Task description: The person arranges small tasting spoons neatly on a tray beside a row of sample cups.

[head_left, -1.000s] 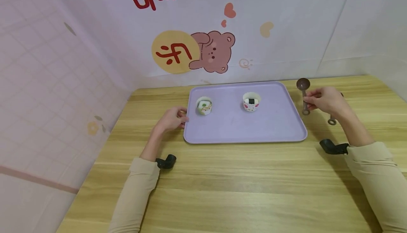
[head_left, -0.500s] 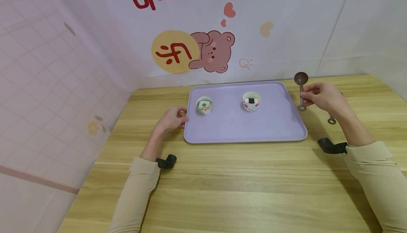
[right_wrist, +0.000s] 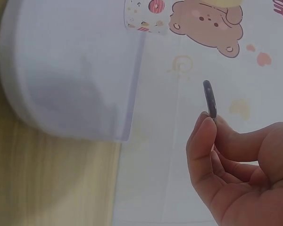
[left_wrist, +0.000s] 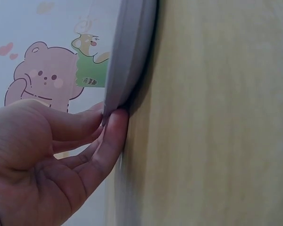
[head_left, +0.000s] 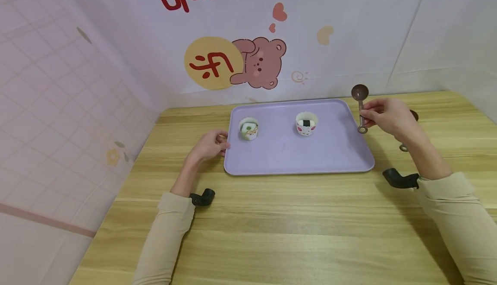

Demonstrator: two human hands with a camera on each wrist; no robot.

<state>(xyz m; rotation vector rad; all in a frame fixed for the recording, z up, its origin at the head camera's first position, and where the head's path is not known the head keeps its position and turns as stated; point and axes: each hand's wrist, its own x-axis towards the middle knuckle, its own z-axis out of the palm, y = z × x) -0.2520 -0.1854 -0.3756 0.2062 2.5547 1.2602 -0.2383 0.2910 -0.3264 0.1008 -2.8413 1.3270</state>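
Note:
My left hand point(head_left: 209, 145) pinches the left rim of a lilac tray point(head_left: 287, 157); thumb and fingertips meet at its edge in the left wrist view. Raised by the tray's right edge, a brown measuring spoon point(head_left: 360, 92) is gripped by the handle between thumb and fingers of my right hand point(head_left: 390, 114). Its round bowl points up and away, the ringed handle end down. In the right wrist view only a dark thin end of the spoon point(right_wrist: 209, 94) shows above the fingertips. Two patterned paper cups stand on the tray: one with a green-and-white filling point(head_left: 249, 129), one with a black-and-white piece point(head_left: 306, 124).
A second brown measuring spoon point(head_left: 414, 115) lies on the wooden table point(head_left: 287, 229), partly hidden behind the right wrist. A wall sheet with a printed bear point(head_left: 261, 64) rises behind the tray. Black wrist mounts point(head_left: 400, 178) stick out inward from both wrists.
The right hand has carried the measuring spoon up and left, toward the tray's back right corner. More of the second spoon shows. The left hand and tray stay put.

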